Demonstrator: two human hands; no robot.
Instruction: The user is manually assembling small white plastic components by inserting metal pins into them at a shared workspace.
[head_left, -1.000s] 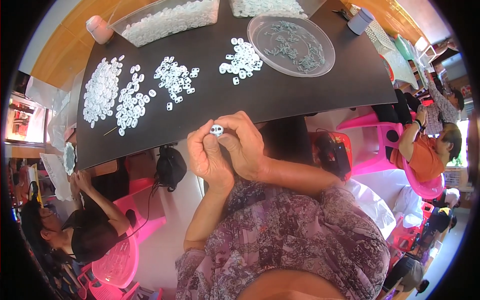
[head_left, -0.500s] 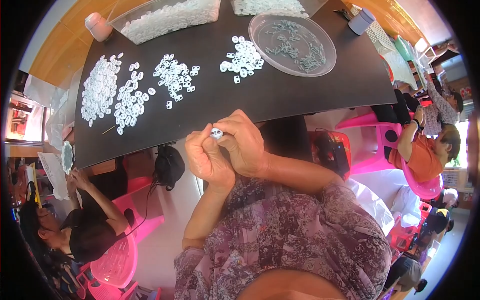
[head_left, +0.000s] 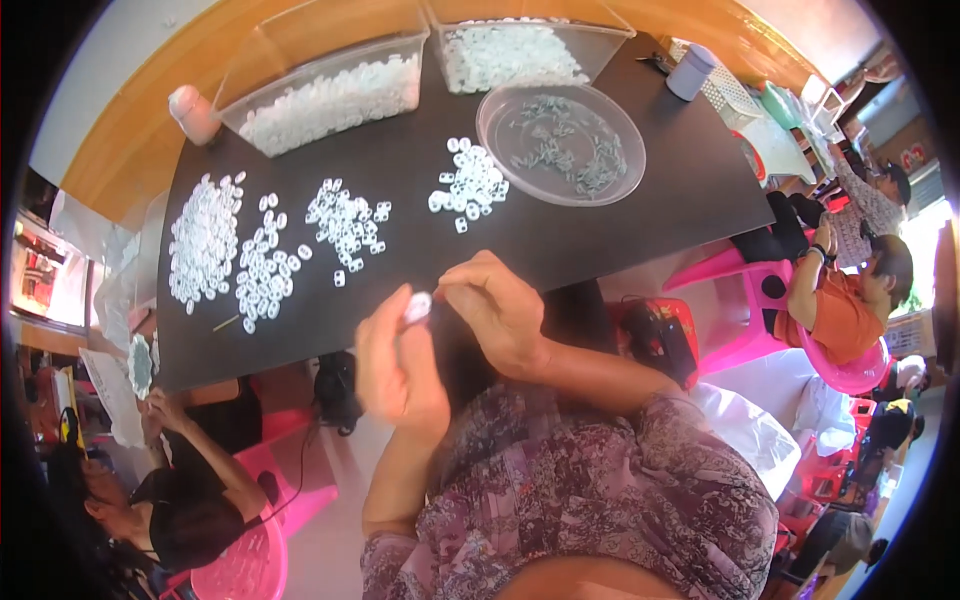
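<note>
Between the thumb and fingers of my left hand (head_left: 392, 365) is a small white oval plastic piece (head_left: 418, 307), blurred by motion. My right hand (head_left: 495, 312) is closed in a pinch a little to its right, and what its fingertips hold, if anything, is too small to make out. Both hands are over the near edge of the black table (head_left: 400, 270). Beyond them lie a large pile of white oval pieces (head_left: 203, 245), a looser group of ovals (head_left: 268, 275), a pile of squarish white pieces (head_left: 345, 225) and a small mixed pile (head_left: 470, 183).
A round clear dish (head_left: 497, 122) with small grey-green pieces stands at the right. Two clear bins (head_left: 424, 95) of white pieces are at the back. A pink-white bottle (head_left: 193, 113), a lilac container (head_left: 691, 72) and a thin stick (head_left: 226, 324) are on the table. Other people sit on both sides.
My hands have come apart, the white oval piece staying in the left one. The view has tilted, so the table sits lower and more of the bins shows.
</note>
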